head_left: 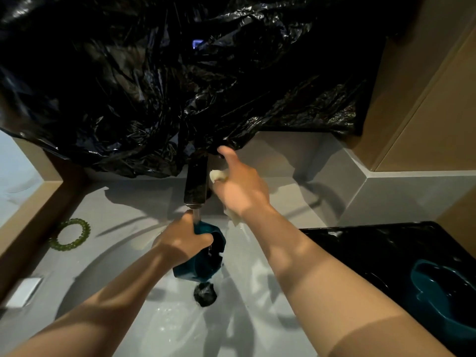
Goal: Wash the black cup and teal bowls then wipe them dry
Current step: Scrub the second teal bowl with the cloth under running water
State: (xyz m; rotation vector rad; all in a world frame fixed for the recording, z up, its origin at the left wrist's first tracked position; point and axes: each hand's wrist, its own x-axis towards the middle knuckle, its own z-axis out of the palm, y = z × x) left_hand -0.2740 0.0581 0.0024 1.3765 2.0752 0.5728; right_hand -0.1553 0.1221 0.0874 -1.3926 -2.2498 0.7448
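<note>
Over the basin, the left hand grips a teal bowl by its rim, fingers curled over the edge, holding it tilted under the tap. A thin stream falls from the spout onto the bowl's far rim. Something black sits inside the bowl; whether it is the cup I cannot tell. Just below the bowl is the dark drain.

Right of the tap, the right hand is curled round a pale wad, sponge or cloth unclear, which sticks out at both ends of the fist. Its thumb stretches far toward the top of the tap.

On the near right a black tray holds a second bowl, also teal. A green coil hair tie lies on the counter at left. Crinkled black plastic hangs across the far wall.
</note>
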